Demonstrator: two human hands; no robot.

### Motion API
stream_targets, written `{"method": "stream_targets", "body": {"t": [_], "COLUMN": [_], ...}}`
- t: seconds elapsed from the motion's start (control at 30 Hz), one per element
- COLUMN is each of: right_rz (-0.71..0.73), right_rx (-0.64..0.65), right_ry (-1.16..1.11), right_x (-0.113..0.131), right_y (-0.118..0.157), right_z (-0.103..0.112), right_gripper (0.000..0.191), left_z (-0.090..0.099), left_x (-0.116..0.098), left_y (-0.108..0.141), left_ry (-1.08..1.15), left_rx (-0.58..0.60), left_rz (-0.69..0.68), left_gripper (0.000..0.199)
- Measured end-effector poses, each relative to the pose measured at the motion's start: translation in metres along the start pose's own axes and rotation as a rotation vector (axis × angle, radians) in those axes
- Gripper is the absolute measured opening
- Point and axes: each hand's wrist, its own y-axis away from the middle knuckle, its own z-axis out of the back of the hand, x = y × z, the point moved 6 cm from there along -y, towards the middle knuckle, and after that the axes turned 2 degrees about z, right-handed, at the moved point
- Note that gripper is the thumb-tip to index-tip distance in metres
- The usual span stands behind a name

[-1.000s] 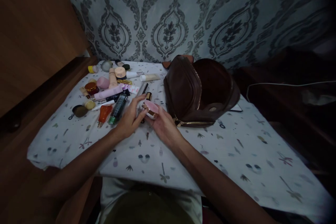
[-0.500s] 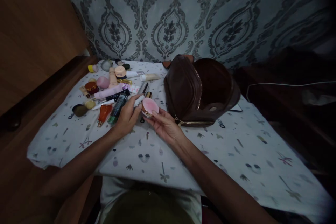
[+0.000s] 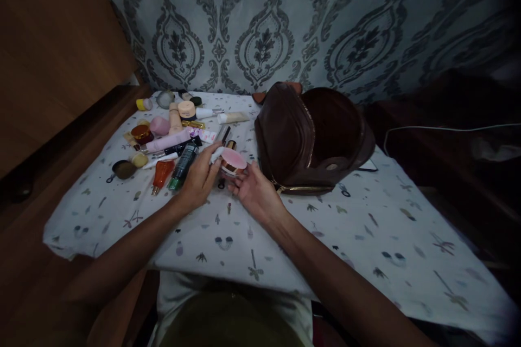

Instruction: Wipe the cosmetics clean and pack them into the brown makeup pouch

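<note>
Between my hands, just above the tablecloth, is a small round jar (image 3: 233, 159) with a pink top and a shiny copper-coloured side. My right hand (image 3: 258, 190) supports it from the right, fingers at its lower side and thumb raised beside the rim. My left hand (image 3: 199, 180) pinches a small, soft-looking white piece (image 3: 216, 155), perhaps a wipe, against the jar's left edge. Close to my left hand lie a dark bottle with a green end (image 3: 184, 165) and an orange bottle (image 3: 162, 174). A gold-and-black tube (image 3: 231, 145) is partly visible behind the jar.
A brown leather bag (image 3: 285, 135) stands unzipped on the right of the patterned tablecloth (image 3: 264, 244). Several cosmetics are spread at the left, among them a lilac tube (image 3: 167, 142), a pink sponge (image 3: 159, 126) and a peach-lidded jar (image 3: 186, 109). Patterned wall (image 3: 264, 38) rises behind.
My right thumb has come off the jar's pink top to beside its rim. The jar is tilted so more of its copper-coloured side shows. My left hand stays nearly in place.
</note>
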Motion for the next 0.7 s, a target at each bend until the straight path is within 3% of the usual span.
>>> {"method": "stream_targets", "body": {"t": [0.13,0.47,0.57,0.7], "right_rz": [0.06,0.071,0.091,0.073], "right_rx": [-0.048,-0.001,0.003,0.008], "right_ry": [-0.014,0.084,0.094,0.017], "right_x": [0.005,0.005,0.005,0.005], "right_y": [0.002,0.004,0.003,0.001], "right_z": [0.003,-0.005,-0.006,-0.003], "right_gripper": [0.02,0.052,0.05,0.029], "left_z": [0.002,0.001,-0.005,-0.006], "left_x": [0.003,0.003,-0.006,-0.006], "left_y": [-0.002,-0.001,0.003,0.004], "left_ry": [0.03,0.058,0.047,0.046], "left_rx": [0.006,-0.014,0.036,0.035], "left_rz": [0.051,0.055,-0.025,-0.044], "left_gripper": [0.043,0.042,0.042,0.042]}}
